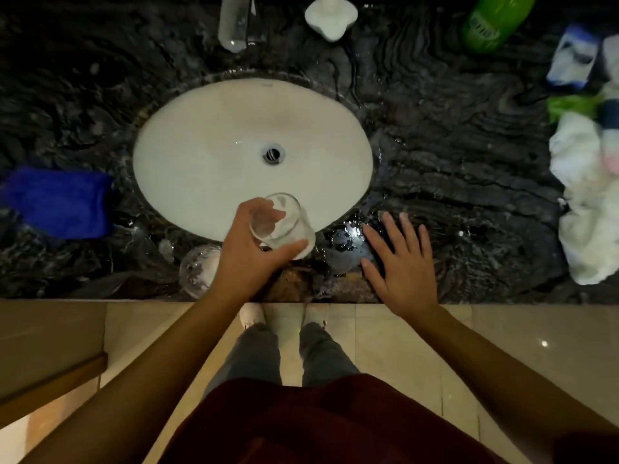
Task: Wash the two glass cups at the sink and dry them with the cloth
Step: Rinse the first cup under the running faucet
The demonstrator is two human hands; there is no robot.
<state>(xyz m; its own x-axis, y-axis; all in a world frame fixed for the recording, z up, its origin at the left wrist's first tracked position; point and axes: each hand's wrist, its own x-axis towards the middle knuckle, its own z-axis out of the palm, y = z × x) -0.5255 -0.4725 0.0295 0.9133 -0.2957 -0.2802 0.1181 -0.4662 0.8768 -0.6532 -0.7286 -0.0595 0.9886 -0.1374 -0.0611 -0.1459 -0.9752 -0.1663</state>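
One glass cup is gripped in my left hand over the sink's near rim, the other cup stands beside it, my right hand spread empty.

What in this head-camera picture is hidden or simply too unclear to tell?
- Second glass cup: the left forearm covers its right side.
- Held glass cup: the left hand wraps it; whether water is inside is unclear.
- Clear bottle and green bottle: tops cut off by the upper edge.
- Blue cloth: its left end is cut off by the frame edge.
- Tap: not in view.
- Pile on the right: blurred, partly cut off.
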